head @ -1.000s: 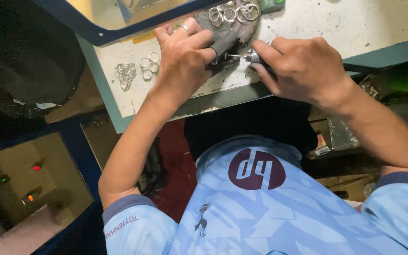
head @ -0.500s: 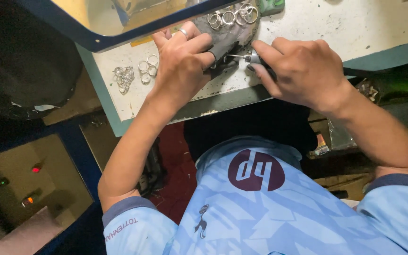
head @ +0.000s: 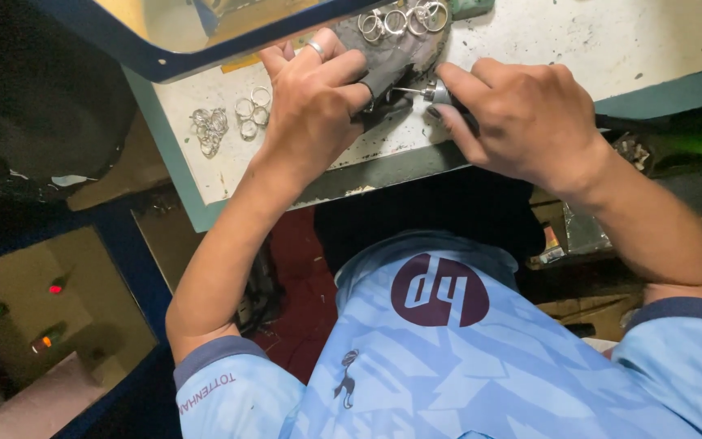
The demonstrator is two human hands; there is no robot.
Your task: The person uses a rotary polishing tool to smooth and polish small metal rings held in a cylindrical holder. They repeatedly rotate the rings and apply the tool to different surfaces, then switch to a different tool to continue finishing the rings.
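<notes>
The left hand [head: 312,104], a plain band on one finger, is clenched down on a dark, worn pad [head: 404,58] at the bench edge, pinching something small against it that the fingers hide — likely one more ring, though I cannot tell. The right hand [head: 522,114] is closed around a slim rotary tool [head: 436,93] whose thin metal bit points left into that pinch. As for progress, I judge the work mid-batch: a row of bright silvery rings [head: 400,20] lies along the pad's far edge, and a looser heap of rings [head: 225,126] sits well apart to the left on the workbench [head: 578,41] — which group is finished cannot be told. The bench top is pale, scuffed and stained, with a teal rim; the rings are thin, round and shiny
</notes>
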